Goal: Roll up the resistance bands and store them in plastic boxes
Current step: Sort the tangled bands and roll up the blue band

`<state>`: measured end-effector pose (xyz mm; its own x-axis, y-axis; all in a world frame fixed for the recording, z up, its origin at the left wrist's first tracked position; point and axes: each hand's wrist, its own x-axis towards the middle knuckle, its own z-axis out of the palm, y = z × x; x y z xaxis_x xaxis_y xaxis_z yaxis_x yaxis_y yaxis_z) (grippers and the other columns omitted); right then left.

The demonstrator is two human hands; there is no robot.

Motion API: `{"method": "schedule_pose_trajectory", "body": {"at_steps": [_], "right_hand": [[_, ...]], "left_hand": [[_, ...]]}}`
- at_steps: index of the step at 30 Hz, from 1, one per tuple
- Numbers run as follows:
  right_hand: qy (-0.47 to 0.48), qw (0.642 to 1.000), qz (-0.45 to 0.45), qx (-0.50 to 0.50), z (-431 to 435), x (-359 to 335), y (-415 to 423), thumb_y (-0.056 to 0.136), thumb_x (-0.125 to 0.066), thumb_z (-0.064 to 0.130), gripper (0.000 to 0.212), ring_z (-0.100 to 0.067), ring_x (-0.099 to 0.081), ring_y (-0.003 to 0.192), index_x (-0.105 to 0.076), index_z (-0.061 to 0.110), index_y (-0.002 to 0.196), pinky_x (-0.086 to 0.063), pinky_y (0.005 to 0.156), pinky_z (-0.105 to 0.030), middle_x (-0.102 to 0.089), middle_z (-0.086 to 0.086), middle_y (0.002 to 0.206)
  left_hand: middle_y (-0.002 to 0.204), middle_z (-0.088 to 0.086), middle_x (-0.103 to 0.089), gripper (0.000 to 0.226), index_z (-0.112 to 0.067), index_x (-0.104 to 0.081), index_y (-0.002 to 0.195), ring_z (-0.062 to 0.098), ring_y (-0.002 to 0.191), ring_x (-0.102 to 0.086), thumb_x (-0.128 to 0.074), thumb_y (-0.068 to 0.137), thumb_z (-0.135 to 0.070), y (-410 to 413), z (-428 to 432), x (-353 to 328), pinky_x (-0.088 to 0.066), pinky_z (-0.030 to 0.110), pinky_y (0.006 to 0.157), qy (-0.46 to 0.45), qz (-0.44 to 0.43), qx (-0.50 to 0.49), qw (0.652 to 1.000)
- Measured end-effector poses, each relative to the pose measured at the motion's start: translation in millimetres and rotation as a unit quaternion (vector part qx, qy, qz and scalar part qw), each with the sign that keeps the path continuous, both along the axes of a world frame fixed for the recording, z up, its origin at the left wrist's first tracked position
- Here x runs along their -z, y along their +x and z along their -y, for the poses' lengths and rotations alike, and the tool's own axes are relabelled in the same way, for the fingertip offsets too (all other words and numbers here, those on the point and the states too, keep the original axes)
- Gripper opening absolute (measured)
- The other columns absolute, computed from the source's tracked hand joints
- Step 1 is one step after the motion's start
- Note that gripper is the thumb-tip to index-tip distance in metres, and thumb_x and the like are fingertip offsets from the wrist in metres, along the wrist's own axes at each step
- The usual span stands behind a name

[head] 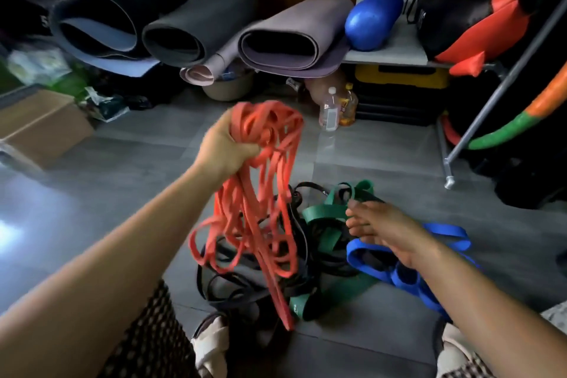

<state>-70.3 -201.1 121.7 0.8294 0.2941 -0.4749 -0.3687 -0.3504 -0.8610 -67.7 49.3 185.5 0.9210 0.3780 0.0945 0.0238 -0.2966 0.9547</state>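
Down in the head view, the containers sit at the edges of the grey floor (129, 163). A cardboard box (40, 129) stands at the left, its inside hidden. A pale bowl (227, 90) sits under the shelf (389, 54), and what it holds is too blurred to tell. A yellow and black toolbox (402, 92) sits closed, and beside it stand two bottles, one clear (329, 112) and one with yellow liquid (349, 107). The left hand (227, 144) is raised with its fingers curled tight round a tangled bunch of red bands (264, 193). The top loops bulge above the fist, and the rest hang down to the pile on the floor between two sandalled feet. The right hand (386, 227) is lower, with straight fingers holding nothing, just above a green band (328, 215) and over a blue band (408, 267). Black bands (233, 282) lie under and around the red loops. The strands overlap too much to count by colour. On the shelf lie four rolled mats: a dark one with a blue lining (95, 27), a dark grey one (196, 27), a purple-grey one (291, 34) and a small pink one (199, 72). There are also one blue foam roller (372, 18) and one red and black bag (475, 15).
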Motion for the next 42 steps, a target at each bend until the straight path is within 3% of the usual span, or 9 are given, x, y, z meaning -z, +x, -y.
{"method": "schedule_pose_trajectory", "body": {"at_steps": [5,8,13,19,24,32,35,38,42], "right_hand": [[-0.051,0.997,0.001,-0.064,-19,10,3,0.095,-0.045,0.037,0.021,-0.011,-0.060,0.084,-0.057,0.019,0.096,-0.046,0.079,-0.025,-0.062,0.000,0.095],[-0.067,0.996,0.013,-0.064,-27,15,5,0.095,-0.045,0.035,0.019,-0.011,-0.058,0.087,-0.055,0.019,0.096,-0.045,0.076,-0.022,-0.061,0.000,0.098],[-0.081,0.996,0.015,-0.028,-33,31,15,0.093,-0.050,0.032,0.016,-0.014,-0.057,0.086,-0.055,0.017,0.095,-0.046,0.075,-0.026,-0.060,-0.004,0.097],[-0.100,0.995,-0.008,-0.025,-35,56,27,0.091,-0.052,0.033,0.012,-0.012,-0.057,0.086,-0.054,0.021,0.090,-0.044,0.078,-0.028,-0.060,-0.002,0.096],[-0.208,0.976,0.054,-0.038,-24,77,41,0.089,-0.057,0.030,0.025,-0.015,-0.056,0.103,-0.053,0.018,0.111,-0.041,0.098,-0.034,-0.057,-0.002,0.111],[-0.288,0.927,0.224,-0.087,-14,97,41,0.083,-0.060,0.037,0.037,0.003,-0.048,0.098,-0.051,0.027,0.117,-0.039,0.083,-0.021,-0.050,0.015,0.110],[-0.297,0.917,0.243,-0.110,-17,101,42,0.067,-0.037,0.069,0.050,0.012,-0.041,0.107,-0.042,0.045,0.110,-0.037,0.077,-0.011,-0.046,0.028,0.107],[-0.311,0.912,0.243,-0.116,-17,104,44,0.058,-0.027,0.085,0.067,0.021,-0.035,0.109,-0.042,0.044,0.110,-0.040,0.073,-0.014,-0.045,0.032,0.107],[-0.330,0.896,0.268,-0.128,-19,101,41,0.063,-0.014,0.091,0.084,0.028,-0.035,0.102,-0.053,0.035,0.112,-0.041,0.067,-0.016,-0.045,0.036,0.100]], "left_hand": [[0.092,-0.002,-0.063,0.081,-0.021,-0.046,0.132,0.001,0.071,-0.058,-0.077,0.060,-0.002,45,-78,-25,-0.052,0.027,0.077,0.142,-0.008,-0.022,0.990],[0.118,0.005,-0.055,0.100,-0.016,-0.032,0.140,0.016,0.104,-0.053,-0.086,0.056,-0.016,62,-115,-8,-0.043,0.032,0.096,0.218,-0.116,-0.018,0.969],[0.134,0.025,-0.042,0.086,0.005,-0.033,0.134,0.038,0.125,-0.041,-0.080,0.070,-0.028,50,-111,97,-0.036,0.041,0.100,0.265,-0.346,-0.104,0.894],[0.140,0.012,-0.034,0.079,-0.012,-0.028,0.138,0.034,0.128,-0.037,-0.073,0.074,-0.027,-1,-39,243,-0.037,0.044,0.101,0.250,-0.447,0.071,0.856],[0.152,0.008,-0.016,0.081,-0.018,-0.010,0.146,0.030,0.137,-0.020,-0.062,0.085,-0.018,-3,-10,302,-0.027,0.044,0.107,0.346,-0.428,0.134,0.824],[0.155,-0.001,0.019,0.104,-0.035,0.012,0.146,0.037,0.141,0.015,-0.067,0.081,-0.017,56,12,349,-0.009,0.068,0.105,0.496,-0.383,0.321,0.710],[0.156,-0.001,0.016,0.097,-0.040,0.006,0.145,0.039,0.141,0.006,-0.063,0.084,-0.010,59,13,373,-0.029,0.059,0.104,0.456,-0.448,0.320,0.699],[0.157,0.003,0.004,0.075,-0.037,-0.006,0.146,0.040,0.138,-0.012,-0.035,0.091,0.004,53,14,385,-0.044,0.041,0.096,0.486,-0.405,0.292,0.717],[0.145,0.005,-0.031,0.068,-0.028,-0.007,0.148,0.031,0.125,-0.035,-0.032,0.093,0.003,53,9,391,-0.047,0.034,0.087,0.495,-0.371,0.252,0.744]]}}
